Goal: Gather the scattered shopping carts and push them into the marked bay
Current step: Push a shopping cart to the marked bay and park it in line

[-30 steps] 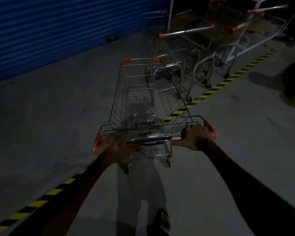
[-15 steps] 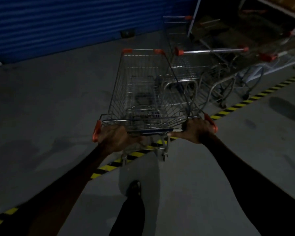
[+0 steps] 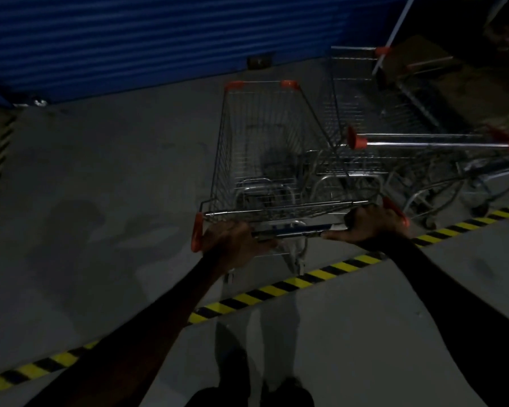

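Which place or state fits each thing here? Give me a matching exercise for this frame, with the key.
Things:
1. left hand
2. parked cart's handle
3. striped floor tape
4. roller door

Places or states:
A. blue, behind the carts
B. free, nobody holds it
C. grips the pushed cart's handle
D. yellow and black, under the pushed cart's rear wheels

Pairs: 1-C, 2-B, 3-D, 4-A

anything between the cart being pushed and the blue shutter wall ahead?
Nothing in the head view: only bare grey concrete floor separates the pushed cart from the blue shutter wall. The parked carts stand off to its right.
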A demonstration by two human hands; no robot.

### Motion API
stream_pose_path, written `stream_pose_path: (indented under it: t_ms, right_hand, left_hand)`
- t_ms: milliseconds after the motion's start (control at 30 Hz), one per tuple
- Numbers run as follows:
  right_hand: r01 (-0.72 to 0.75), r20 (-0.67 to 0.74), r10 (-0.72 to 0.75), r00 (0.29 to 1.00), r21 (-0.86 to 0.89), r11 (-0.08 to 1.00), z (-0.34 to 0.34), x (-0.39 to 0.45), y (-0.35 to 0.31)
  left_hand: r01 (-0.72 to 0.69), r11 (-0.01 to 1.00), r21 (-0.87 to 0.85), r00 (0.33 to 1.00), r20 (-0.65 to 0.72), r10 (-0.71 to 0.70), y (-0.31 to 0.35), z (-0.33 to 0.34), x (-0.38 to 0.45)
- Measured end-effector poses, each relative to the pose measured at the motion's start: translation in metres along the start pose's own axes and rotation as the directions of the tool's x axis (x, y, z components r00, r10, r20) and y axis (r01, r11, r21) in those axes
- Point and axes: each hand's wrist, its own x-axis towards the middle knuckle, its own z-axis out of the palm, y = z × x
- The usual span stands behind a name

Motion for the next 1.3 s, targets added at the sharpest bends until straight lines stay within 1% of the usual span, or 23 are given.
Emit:
stream_pose_path:
  t_ms: [33, 133, 167, 267, 400, 433, 533, 600, 667, 767, 800, 867, 900, 1000, 1067, 1100, 1167, 1233, 1300]
  right_hand:
    - [0.012, -0.001, -0.012, 1.0, 0.011, 1.0, -0.002, 0.011, 0.004]
    - [0.059, 0.04, -0.059, 0.997, -0.012, 0.998, -0.001, 0.041, 0.013]
    - [0.08, 0.029, -0.08, 0.996, -0.013, 0.997, 0.0, 0.05, 0.017]
    - [0.128, -0.046, -0.127, 0.991, 0.026, 0.991, 0.001, 0.07, 0.029]
    - [0.198, -0.045, -0.197, 0.979, 0.038, 0.979, -0.007, 0.078, 0.036]
    - [0.212, -0.06, -0.209, 0.976, 0.065, 0.975, -0.006, 0.081, 0.038]
    - [0.258, -0.117, -0.237, 0.965, 0.23, 0.938, 0.001, 0.086, 0.041]
    - [0.296, -0.157, -0.258, 0.953, 0.31, 0.904, 0.005, 0.088, 0.041]
    - [0.289, -0.176, -0.241, 0.954, 0.342, 0.894, 0.002, 0.087, 0.039]
    - [0.198, -0.098, -0.174, 0.98, 0.373, 0.906, 0.0, 0.086, 0.04]
    - [0.203, -0.115, -0.172, 0.978, 0.375, 0.904, -0.001, 0.086, 0.04]
    - [0.24, -0.176, -0.189, 0.966, 0.335, 0.911, 0.0, 0.086, 0.039]
    - [0.25, -0.191, -0.198, 0.961, 0.309, 0.918, 0.002, 0.086, 0.039]
    - [0.237, -0.193, -0.186, 0.963, 0.29, 0.927, 0.005, 0.082, 0.039]
    - [0.246, -0.247, -0.177, 0.953, 0.289, 0.925, 0.007, 0.078, 0.038]
    - [0.284, -0.301, -0.19, 0.935, 0.309, 0.908, 0.011, 0.077, 0.037]
    - [0.368, -0.397, -0.213, 0.893, 0.371, 0.852, 0.015, 0.069, 0.031]
    - [0.41, -0.452, -0.211, 0.867, 0.404, 0.818, 0.017, 0.056, 0.02]
    - [0.419, -0.476, -0.193, 0.858, 0.432, 0.799, 0.016, 0.038, 0.003]
  left_hand:
    - [-0.002, 1.0, -0.001, 1.0, -0.012, 0.002, -0.002, 0.002, 0.006]
    - [0.034, 0.999, 0.034, 0.997, 0.068, -0.036, 0.003, -0.003, 0.031]
    - [0.071, 0.996, 0.05, 0.991, 0.109, -0.076, 0.01, -0.014, 0.035]
    - [0.149, 0.986, 0.071, 0.977, 0.141, -0.157, 0.027, -0.042, 0.044]
    - [0.246, 0.954, 0.172, 0.931, 0.233, -0.282, 0.048, -0.058, 0.048]
    - [0.267, 0.946, 0.184, 0.918, 0.252, -0.307, 0.051, -0.06, 0.05]
    - [0.322, 0.913, 0.249, 0.873, 0.295, -0.388, 0.052, -0.057, 0.057]
    - [0.309, 0.905, 0.291, 0.876, 0.282, -0.39, 0.053, -0.053, 0.059]
    - [0.312, 0.898, 0.312, 0.877, 0.27, -0.398, 0.05, -0.049, 0.059]
    - [0.364, 0.887, 0.284, 0.835, 0.323, -0.446, 0.048, -0.048, 0.059]
    - [0.378, 0.884, 0.275, 0.822, 0.339, -0.457, 0.049, -0.049, 0.059]
    - [0.377, 0.89, 0.255, 0.825, 0.345, -0.448, 0.053, -0.053, 0.058]
    - [0.376, 0.894, 0.244, 0.84, 0.318, -0.44, 0.056, -0.052, 0.057]
    - [0.402, 0.887, 0.227, 0.895, 0.105, -0.433, 0.058, -0.037, 0.046]
    - [0.382, 0.919, 0.099, 0.924, -0.012, -0.383, 0.056, -0.017, 0.035]
    - [0.369, 0.929, 0.028, 0.929, -0.055, -0.367, 0.056, -0.009, 0.028]
    - [0.344, 0.938, -0.034, 0.928, -0.139, -0.345, 0.059, -0.001, 0.013]
    - [0.316, 0.946, -0.071, 0.916, -0.239, -0.323, 0.063, 0.001, -0.002]
    - [0.322, 0.938, -0.128, 0.893, -0.287, -0.345, 0.069, -0.002, -0.019]
